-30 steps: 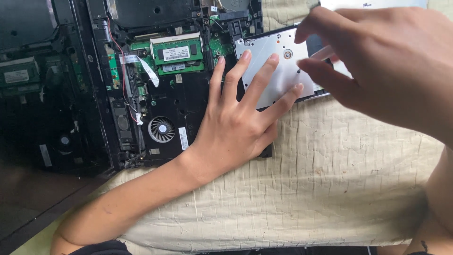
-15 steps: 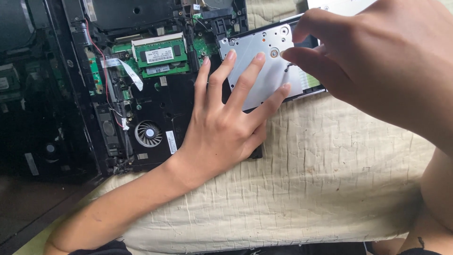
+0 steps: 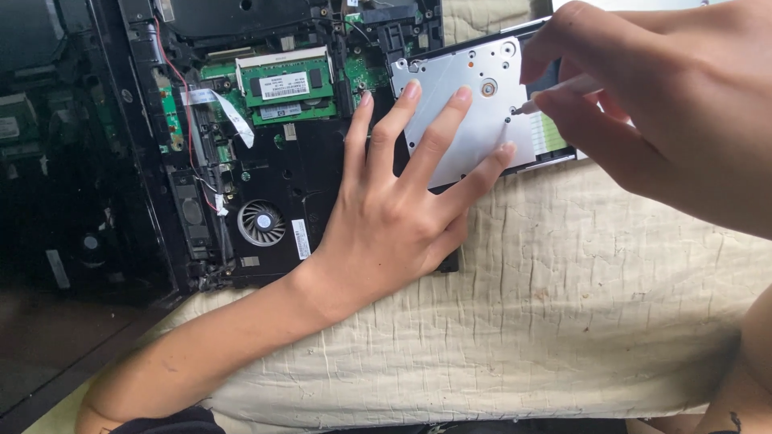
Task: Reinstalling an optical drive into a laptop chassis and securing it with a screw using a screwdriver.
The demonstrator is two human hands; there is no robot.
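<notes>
An opened black laptop base (image 3: pixel 305 177) lies on a cream cloth (image 3: pixel 563 305), with its green circuit board and memory module (image 3: pixel 281 84) bare. A flat silver optical drive (image 3: pixel 474 104) sticks out of its right side. My left hand (image 3: pixel 394 217) lies flat with fingers spread, its fingertips pressing on the drive. My right hand (image 3: pixel 659 104) is closed around a thin white screwdriver (image 3: pixel 555 92), whose tip touches a screw hole on the drive's metal cover.
A round cooling fan (image 3: pixel 261 223) sits near the laptop's front edge, with a speaker and red wires to its left. A dark laptop cover (image 3: pixel 56 161) lies at far left on a dark surface. The cloth spreads to the right and front.
The view has shifted slightly left and down. My right hand has lowered the screwdriver tip onto the drive's cover. My left hand stays spread on the drive.
</notes>
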